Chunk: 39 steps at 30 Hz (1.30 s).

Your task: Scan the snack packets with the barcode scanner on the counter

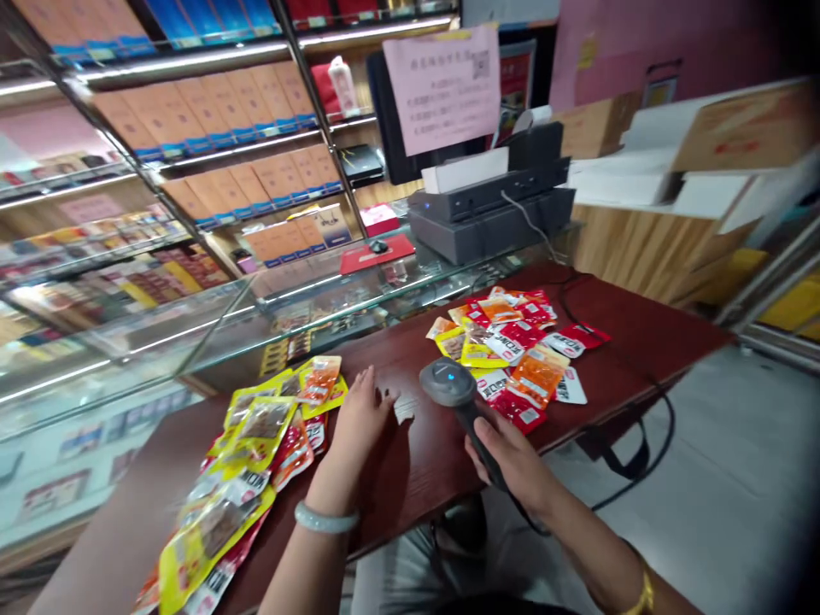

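Observation:
In my right hand (512,457) is a dark grey barcode scanner (452,384), its head with a small blue light pointing away over the table. My left hand (366,418) holds nothing; its fingers are apart, above the brown table (410,478). Just left of it lies a long pile of snack packets, with a yellow packet (262,427) and an orange packet (319,378) among them. Beyond the scanner spreads a second heap of red, yellow and orange packets, including an orange packet (538,376) near its front.
A glass display counter (307,320) runs behind the table. On it stand a dark cash register (487,205) and a red mat (377,254) with a mouse. Shelves (211,111) of boxes rise behind. The scanner's black cable (666,436) loops off the table's right side.

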### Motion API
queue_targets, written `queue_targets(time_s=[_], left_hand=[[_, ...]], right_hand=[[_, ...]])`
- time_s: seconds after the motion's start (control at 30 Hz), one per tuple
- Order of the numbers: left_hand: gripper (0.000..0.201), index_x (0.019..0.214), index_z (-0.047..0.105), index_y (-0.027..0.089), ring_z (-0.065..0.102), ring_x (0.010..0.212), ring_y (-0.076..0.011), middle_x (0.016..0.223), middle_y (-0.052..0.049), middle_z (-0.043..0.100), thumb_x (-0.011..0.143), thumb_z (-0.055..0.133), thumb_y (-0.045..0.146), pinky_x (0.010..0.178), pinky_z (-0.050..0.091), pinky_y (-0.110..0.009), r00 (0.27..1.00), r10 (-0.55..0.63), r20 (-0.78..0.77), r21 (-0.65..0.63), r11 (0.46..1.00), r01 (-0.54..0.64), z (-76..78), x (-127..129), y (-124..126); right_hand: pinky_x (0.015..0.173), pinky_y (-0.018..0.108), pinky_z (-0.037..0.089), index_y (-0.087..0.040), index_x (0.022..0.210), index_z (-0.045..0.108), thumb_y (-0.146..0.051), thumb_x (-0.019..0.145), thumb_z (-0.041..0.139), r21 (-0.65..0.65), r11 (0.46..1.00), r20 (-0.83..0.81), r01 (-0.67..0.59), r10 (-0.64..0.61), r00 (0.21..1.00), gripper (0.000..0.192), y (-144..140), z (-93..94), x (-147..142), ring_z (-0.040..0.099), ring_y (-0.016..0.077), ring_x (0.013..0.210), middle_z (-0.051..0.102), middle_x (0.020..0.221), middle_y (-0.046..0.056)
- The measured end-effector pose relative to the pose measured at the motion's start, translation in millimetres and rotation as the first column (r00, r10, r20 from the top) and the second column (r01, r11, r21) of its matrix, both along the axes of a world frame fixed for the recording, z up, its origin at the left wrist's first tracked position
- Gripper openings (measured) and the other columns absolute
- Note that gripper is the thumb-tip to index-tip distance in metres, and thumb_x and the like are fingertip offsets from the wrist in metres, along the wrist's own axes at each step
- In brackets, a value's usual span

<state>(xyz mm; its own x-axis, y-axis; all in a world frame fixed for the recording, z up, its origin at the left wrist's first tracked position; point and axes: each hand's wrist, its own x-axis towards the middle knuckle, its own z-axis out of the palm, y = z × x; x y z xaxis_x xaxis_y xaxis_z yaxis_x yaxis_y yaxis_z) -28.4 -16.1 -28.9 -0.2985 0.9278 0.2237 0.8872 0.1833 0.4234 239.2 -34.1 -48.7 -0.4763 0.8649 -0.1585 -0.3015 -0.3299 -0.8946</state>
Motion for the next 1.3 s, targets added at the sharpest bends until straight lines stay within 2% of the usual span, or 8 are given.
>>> queue_targets(time_s=[0.17, 0.33, 0.47, 0.6, 0.83, 1.07, 1.17, 1.3], left_hand=[[0.067, 0.146, 0.048, 0.0, 0.04, 0.15, -0.0367, 0.155, -0.031, 0.046, 0.09, 0.064, 0.034, 0.122, 0.034, -0.049, 0.98, 0.07, -0.188, -0.128, 0.987, -0.095, -3.5, -35, -29], [0.059, 0.145, 0.051, 0.012, 0.051, 0.142, -0.0313, 0.149, -0.022, 0.057, 0.088, 0.06, 0.024, 0.116, 0.041, -0.045, 0.984, 0.04, -0.172, -0.127, 0.99, -0.062, 0.6, -49, -37], [0.048, 0.137, 0.06, 0.015, 0.062, 0.126, -0.0302, 0.135, -0.019, 0.067, 0.091, 0.051, 0.02, 0.109, 0.044, -0.042, 0.962, 0.091, -0.256, -0.068, 0.991, -0.112, 17.6, -66, -33], [0.043, 0.128, 0.064, 0.005, 0.06, 0.125, -0.0375, 0.126, -0.028, 0.066, 0.09, 0.054, 0.025, 0.104, 0.045, -0.047, 0.88, 0.237, -0.412, -0.08, 0.953, -0.294, 31.3, -90, -22], [0.067, 0.132, 0.058, 0.006, 0.056, 0.127, -0.0428, 0.127, -0.028, 0.064, 0.079, 0.072, 0.044, 0.101, 0.043, -0.048, 0.862, 0.218, -0.458, -0.176, 0.928, -0.329, 34.5, -106, -17], [0.032, 0.111, 0.064, 0.016, 0.07, 0.102, -0.0295, 0.107, -0.016, 0.073, 0.085, 0.067, 0.034, 0.082, 0.049, -0.034, 0.981, 0.181, -0.072, -0.12, 0.975, -0.189, 33.2, -83, -14], [0.027, 0.104, 0.061, 0.018, 0.071, 0.091, -0.0248, 0.096, -0.009, 0.074, 0.085, 0.068, 0.035, 0.075, 0.049, -0.031, 0.975, 0.151, 0.164, -0.098, 0.986, -0.136, 29.4, -64, -6], [0.025, 0.093, 0.059, 0.02, 0.07, 0.081, -0.0231, 0.086, -0.005, 0.072, 0.082, 0.07, 0.038, 0.07, 0.047, -0.031, 0.968, 0.098, 0.23, -0.037, 0.995, -0.092, 22.1, -39, 2]], right_hand=[[0.042, 0.021, 0.033, -0.021, 0.118, 0.058, -0.076, 0.083, 0.064, 0.062, 0.983, 0.009, -0.174, 0.174, 0.985, 0.066, -5, 5.2, -41, 0.04, 0.0091, 0.043, 0.051, 0.058, -0.009], [0.042, 0.021, 0.033, -0.021, 0.099, 0.056, -0.077, 0.085, 0.06, 0.158, 0.951, 0.026, -0.265, 0.265, 0.964, 0.058, -4, 17.6, -83, 0.041, 0.0088, 0.041, 0.049, 0.054, -0.01], [0.04, 0.021, 0.032, -0.021, 0.094, 0.056, -0.079, 0.083, 0.058, 0.156, 0.947, 0.057, -0.28, 0.275, 0.96, 0.059, 2, 27.4, -115, 0.042, 0.0085, 0.038, 0.051, 0.052, -0.01], [0.039, 0.022, 0.033, -0.022, 0.088, 0.053, -0.082, 0.079, 0.058, 0.158, 0.947, 0.062, -0.278, 0.272, 0.96, 0.061, 8, 33.0, -140, 0.043, 0.0085, 0.037, 0.052, 0.05, -0.01], [0.04, 0.022, 0.033, -0.022, 0.091, 0.052, -0.083, 0.079, 0.058, 0.156, 0.952, 0.073, -0.264, 0.255, 0.964, 0.063, 10, 32.5, -144, 0.042, 0.0086, 0.038, 0.052, 0.052, -0.011], [0.041, 0.022, 0.032, -0.022, 0.09, 0.053, -0.08, 0.081, 0.06, 0.175, 0.966, 0.066, -0.192, 0.183, 0.981, 0.059, 11, 31.3, -114, 0.044, 0.009, 0.039, 0.054, 0.055, -0.009], [0.042, 0.022, 0.034, -0.021, 0.095, 0.054, -0.077, 0.085, 0.059, 0.198, 0.968, 0.03, -0.152, 0.149, 0.988, 0.056, 10, 32.7, -102, 0.043, 0.009, 0.04, 0.053, 0.056, -0.009], [0.041, 0.022, 0.034, -0.022, 0.09, 0.051, -0.076, 0.086, 0.058, 0.209, 0.972, -0.01, -0.112, 0.117, 0.993, 0.054, 12, 34.5, -89, 0.042, 0.0085, 0.04, 0.052, 0.056, -0.009]])
